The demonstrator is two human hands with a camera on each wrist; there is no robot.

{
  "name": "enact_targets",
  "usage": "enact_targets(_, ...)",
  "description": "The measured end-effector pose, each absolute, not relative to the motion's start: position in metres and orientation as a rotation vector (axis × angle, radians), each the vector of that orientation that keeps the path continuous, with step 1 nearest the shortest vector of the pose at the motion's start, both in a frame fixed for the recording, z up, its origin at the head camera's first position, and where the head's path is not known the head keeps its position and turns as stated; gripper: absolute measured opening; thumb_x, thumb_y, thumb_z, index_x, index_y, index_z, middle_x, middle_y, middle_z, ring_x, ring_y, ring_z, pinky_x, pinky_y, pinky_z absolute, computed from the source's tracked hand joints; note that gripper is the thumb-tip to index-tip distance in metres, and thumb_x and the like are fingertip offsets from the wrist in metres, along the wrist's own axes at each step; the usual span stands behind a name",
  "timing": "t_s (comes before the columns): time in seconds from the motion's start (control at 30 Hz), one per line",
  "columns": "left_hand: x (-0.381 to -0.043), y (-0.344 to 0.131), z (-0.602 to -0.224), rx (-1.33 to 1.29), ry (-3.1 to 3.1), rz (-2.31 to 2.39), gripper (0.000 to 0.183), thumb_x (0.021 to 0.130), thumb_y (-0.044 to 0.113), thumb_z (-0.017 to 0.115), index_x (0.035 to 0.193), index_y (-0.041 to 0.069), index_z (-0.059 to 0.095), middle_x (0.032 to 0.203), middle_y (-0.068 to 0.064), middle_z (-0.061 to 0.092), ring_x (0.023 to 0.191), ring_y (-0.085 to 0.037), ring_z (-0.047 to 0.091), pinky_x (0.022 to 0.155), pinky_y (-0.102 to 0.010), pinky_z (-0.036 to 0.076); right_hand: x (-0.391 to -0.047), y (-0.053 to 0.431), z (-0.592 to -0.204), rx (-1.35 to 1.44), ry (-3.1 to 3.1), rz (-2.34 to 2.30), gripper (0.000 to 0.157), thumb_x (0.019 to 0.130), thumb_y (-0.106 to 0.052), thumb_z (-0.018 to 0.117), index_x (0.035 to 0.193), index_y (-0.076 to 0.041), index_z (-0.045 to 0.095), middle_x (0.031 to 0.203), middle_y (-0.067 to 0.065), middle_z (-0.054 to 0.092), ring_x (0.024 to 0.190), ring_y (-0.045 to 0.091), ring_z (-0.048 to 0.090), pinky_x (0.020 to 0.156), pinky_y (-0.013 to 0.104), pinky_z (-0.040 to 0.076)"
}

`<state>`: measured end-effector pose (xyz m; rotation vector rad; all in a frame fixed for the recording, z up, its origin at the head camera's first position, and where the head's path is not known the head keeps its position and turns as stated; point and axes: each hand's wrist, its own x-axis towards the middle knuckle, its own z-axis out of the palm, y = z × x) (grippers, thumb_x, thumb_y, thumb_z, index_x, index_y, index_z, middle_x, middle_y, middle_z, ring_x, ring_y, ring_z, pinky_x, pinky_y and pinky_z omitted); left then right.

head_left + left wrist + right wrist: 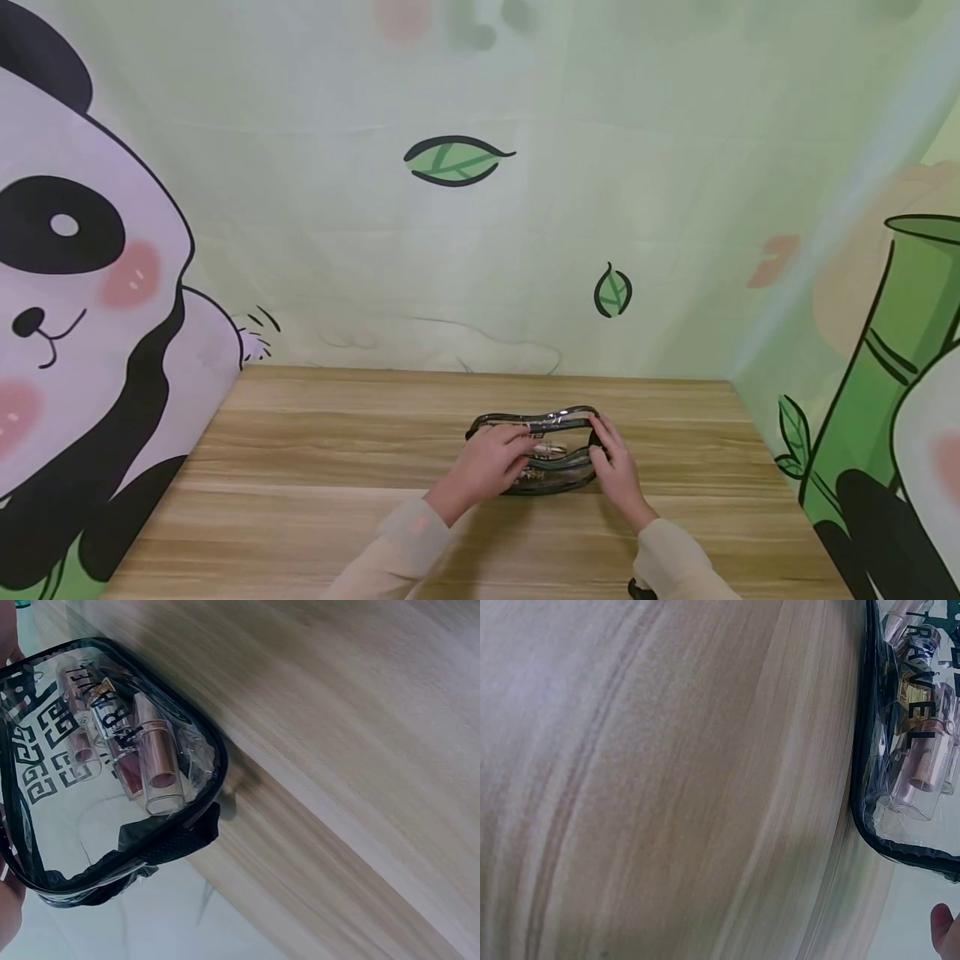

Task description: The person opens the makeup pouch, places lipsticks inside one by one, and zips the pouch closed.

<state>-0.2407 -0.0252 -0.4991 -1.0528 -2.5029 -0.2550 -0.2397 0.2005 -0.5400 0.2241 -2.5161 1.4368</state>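
Note:
A clear cosmetic pouch point(555, 487) with black piping stands on the table between my hands, its top parted. Several lip gloss tubes point(159, 761) show through its printed wall in the left wrist view; the right wrist view shows tubes point(926, 761) behind the word TRAVEL. My left hand point(487, 458) grips the left part of the pouch, fingers over the upper rim. At the right end, my right hand point(618, 468) holds the edge between fingers and thumb. Part of the pouch's left side is hidden behind the left hand.
The wood-grain table point(315, 442) extends to both sides of the pouch. A small black object point(641, 590) lies partly under the right sleeve at the bottom edge. Behind the table hangs a pale green backdrop point(337, 208) with pandas, leaves and bamboo.

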Motion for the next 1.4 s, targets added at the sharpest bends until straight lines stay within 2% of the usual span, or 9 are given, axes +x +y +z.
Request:
enact_targets(0.37, -0.237, -0.037, -0.505, -1.033, -2.424, -0.260, 0.024, 0.083, 0.024, 0.057, 0.106, 0.020, 0.062, 0.116, -0.001, 0.059, 0.109, -0.017, 0.053, 0.087, -0.034, 0.045, -0.242, 0.203, -0.546, 0.220, -2.523, 1.420, 0.047, 0.088, -0.003, 0.039, 0.135, -0.009, 0.037, 0.143, 0.015, 0.027, 0.128, 0.034, 0.029, 0.074, 0.028, 0.037)
enact_targets(0.63, -0.238, -0.049, -0.514, -0.996, -2.427, -0.319, 0.034, 0.082, 0.025, 0.059, 0.116, 0.017, 0.057, 0.123, -0.004, 0.054, 0.113, -0.021, 0.049, 0.092, -0.039, 0.043, -0.242, 0.203, -0.546, 0.217, -2.530, 1.421, 0.048, 0.088, -0.004, 0.038, 0.135, -0.010, 0.036, 0.143, 0.014, 0.026, 0.129, 0.034, 0.028, 0.076, 0.032, 0.036)
enact_targets(0.9, -0.236, -0.062, -0.518, -0.929, -2.437, -0.331, 0.044, 0.080, 0.024, 0.063, 0.122, 0.014, 0.053, 0.127, -0.007, 0.050, 0.115, -0.024, 0.049, 0.092, -0.041, 0.043, -0.241, 0.203, -0.544, 0.229, -2.520, 1.460, 0.048, 0.088, -0.003, 0.038, 0.135, -0.010, 0.036, 0.143, 0.015, 0.025, 0.127, 0.033, 0.030, 0.061, 0.023, 0.036)
enact_targets(1.1, -0.235, -0.069, -0.518, -0.858, -2.543, -0.308, 0.056, 0.080, 0.025, 0.062, 0.131, 0.015, 0.043, 0.133, -0.007, 0.044, 0.120, -0.024, 0.044, 0.094, -0.042, 0.041, -0.242, 0.203, -0.545, 0.229, -2.524, 1.442, 0.048, 0.088, -0.003, 0.038, 0.135, -0.009, 0.036, 0.143, 0.015, 0.026, 0.127, 0.032, 0.031, 0.066, 0.024, 0.037)
enact_targets(1.27, -0.236, -0.072, -0.517, -0.805, -2.644, -0.329, 0.062, 0.082, 0.029, 0.059, 0.136, 0.011, 0.033, 0.138, -0.007, 0.038, 0.122, -0.023, 0.042, 0.097, -0.042, 0.038, -0.242, 0.203, -0.544, 0.225, -2.519, 1.462, 0.047, 0.088, -0.003, 0.039, 0.135, -0.010, 0.036, 0.143, 0.015, 0.026, 0.125, 0.031, 0.032, 0.065, 0.023, 0.037)
enact_targets(1.4, -0.236, -0.072, -0.516, -0.766, -2.721, -0.399, 0.064, 0.085, 0.030, 0.055, 0.138, 0.007, 0.027, 0.139, -0.009, 0.036, 0.123, -0.025, 0.041, 0.100, -0.041, 0.036, -0.243, 0.203, -0.543, 0.211, -2.520, 1.487, 0.046, 0.089, -0.004, 0.039, 0.135, -0.011, 0.037, 0.143, 0.014, 0.026, 0.129, 0.034, 0.028, 0.078, 0.033, 0.041)
